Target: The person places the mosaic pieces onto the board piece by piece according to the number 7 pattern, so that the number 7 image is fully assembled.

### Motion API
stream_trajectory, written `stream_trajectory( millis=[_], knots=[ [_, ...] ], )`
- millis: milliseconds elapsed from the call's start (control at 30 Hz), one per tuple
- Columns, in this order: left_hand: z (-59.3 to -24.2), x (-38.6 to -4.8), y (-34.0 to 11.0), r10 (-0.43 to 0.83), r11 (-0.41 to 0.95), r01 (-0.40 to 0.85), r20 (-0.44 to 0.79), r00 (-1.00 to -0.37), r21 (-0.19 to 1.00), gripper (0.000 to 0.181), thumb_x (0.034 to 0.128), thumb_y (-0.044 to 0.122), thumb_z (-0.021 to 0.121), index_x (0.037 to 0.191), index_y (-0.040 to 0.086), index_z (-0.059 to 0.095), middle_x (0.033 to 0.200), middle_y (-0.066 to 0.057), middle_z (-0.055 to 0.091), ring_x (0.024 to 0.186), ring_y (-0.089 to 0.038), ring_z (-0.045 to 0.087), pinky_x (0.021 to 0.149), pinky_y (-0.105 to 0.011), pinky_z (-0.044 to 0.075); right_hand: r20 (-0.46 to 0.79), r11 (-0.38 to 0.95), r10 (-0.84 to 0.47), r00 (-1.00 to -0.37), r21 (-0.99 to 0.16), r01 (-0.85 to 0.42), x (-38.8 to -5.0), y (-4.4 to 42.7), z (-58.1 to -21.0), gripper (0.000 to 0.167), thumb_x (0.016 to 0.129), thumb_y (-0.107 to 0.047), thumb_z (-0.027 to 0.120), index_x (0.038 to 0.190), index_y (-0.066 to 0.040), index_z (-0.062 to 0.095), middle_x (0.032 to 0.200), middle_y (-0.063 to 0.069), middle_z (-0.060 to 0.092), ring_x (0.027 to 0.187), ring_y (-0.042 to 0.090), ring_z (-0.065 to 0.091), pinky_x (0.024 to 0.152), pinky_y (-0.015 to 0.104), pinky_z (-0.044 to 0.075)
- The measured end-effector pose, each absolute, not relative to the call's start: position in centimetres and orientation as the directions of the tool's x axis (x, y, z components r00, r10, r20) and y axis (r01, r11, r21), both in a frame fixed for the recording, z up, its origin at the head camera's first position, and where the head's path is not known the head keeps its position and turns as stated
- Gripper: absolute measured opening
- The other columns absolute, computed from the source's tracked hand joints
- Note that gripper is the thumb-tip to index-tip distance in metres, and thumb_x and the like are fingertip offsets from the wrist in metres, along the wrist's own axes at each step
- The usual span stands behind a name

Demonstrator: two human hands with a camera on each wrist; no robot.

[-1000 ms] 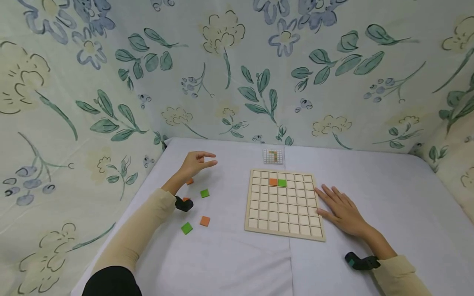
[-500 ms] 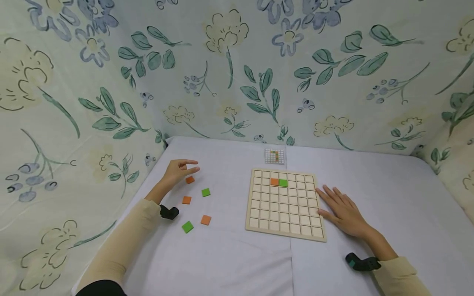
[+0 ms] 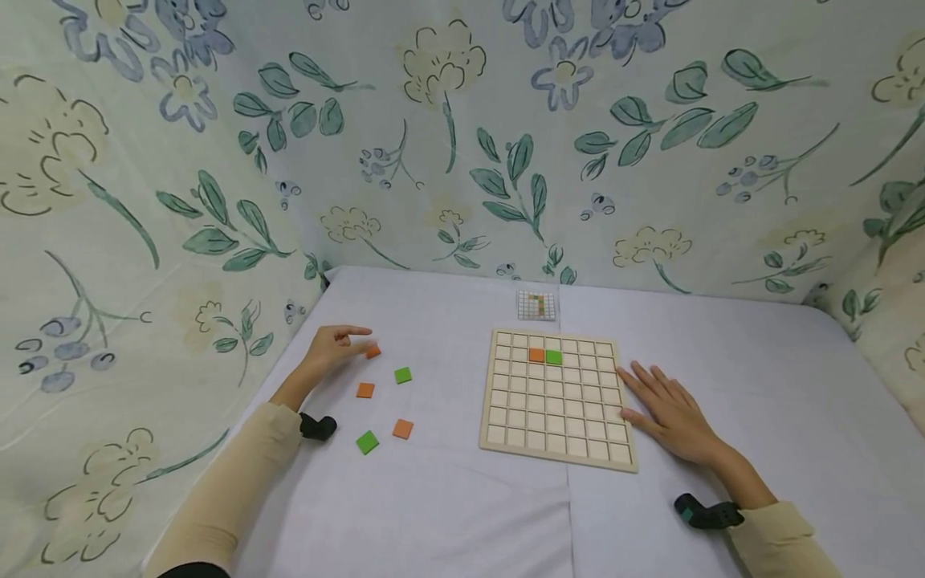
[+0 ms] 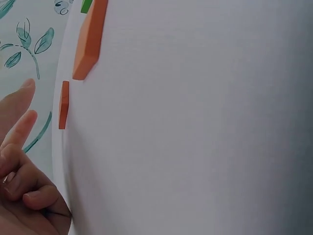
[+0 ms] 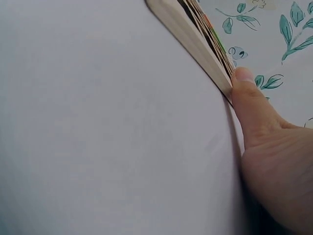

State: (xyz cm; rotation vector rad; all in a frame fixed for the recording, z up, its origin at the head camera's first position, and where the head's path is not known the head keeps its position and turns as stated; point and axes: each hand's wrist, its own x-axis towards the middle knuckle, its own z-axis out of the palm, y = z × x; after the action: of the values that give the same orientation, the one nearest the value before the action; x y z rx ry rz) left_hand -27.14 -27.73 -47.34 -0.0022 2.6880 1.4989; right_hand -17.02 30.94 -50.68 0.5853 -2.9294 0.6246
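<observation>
My left hand (image 3: 328,353) is over an orange square tile (image 3: 372,352) at the left of the table, its thumb tip just at that tile and partly covering it. In the left wrist view its thumb and index finger stand apart and the other fingers are curled in, with an orange tile (image 4: 64,105) beyond them. My right hand (image 3: 672,417) lies with fingers spread, touching the right edge of a wooden grid board (image 3: 545,417). One orange tile (image 3: 536,355) and one green tile (image 3: 553,357) sit side by side in the board's second row.
Near the left hand lie two more orange tiles, one higher (image 3: 365,390) and one lower (image 3: 403,429), plus two green tiles, one upper (image 3: 403,375) and one lower (image 3: 367,442). Behind the board lies a small pattern card (image 3: 536,305). Floral cloth (image 3: 433,160) hangs around the table.
My left hand has moved left and down toward the orange tile farthest back, uncovering the tiles that the arm had hidden. The right hand stays at the board's edge.
</observation>
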Motion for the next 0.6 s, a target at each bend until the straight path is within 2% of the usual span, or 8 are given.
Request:
stream_trajectory(
  millis=[300, 600],
  knots=[
    [-47.97, -26.93, -28.32, 0.053, 0.559, -0.019, -0.059, -0.997, 0.829, 0.043, 0.0858, 0.024, 0.081, 0.121, 0.003, 0.071, 0.056, 0.004, 0.027, 0.052, -0.011, 0.022, 0.054, -0.027, 0.025, 0.166, 0.845, -0.348, -0.923, -0.371, -0.386, -17.04, 30.92, -50.67, 0.070, 0.100, -0.041, 0.059, 0.157, -0.013, 0.030, 0.160, 0.023, 0.022, 0.145, 0.049, 0.012, 0.112, 0.066, 0.004],
    [-48.04, -26.73, -28.31, 0.065, 0.591, -0.016, -0.068, -0.996, 0.806, 0.042, 0.0844, 0.021, 0.083, 0.120, 0.002, 0.072, 0.059, 0.003, 0.031, 0.056, -0.012, 0.027, 0.056, -0.027, 0.028, 0.177, 0.844, -0.346, -0.922, -0.371, -0.388, -17.03, 30.85, -50.78, 0.070, 0.100, -0.040, 0.060, 0.158, -0.013, 0.030, 0.160, 0.023, 0.023, 0.146, 0.048, 0.012, 0.112, 0.065, 0.003]
  ],
)
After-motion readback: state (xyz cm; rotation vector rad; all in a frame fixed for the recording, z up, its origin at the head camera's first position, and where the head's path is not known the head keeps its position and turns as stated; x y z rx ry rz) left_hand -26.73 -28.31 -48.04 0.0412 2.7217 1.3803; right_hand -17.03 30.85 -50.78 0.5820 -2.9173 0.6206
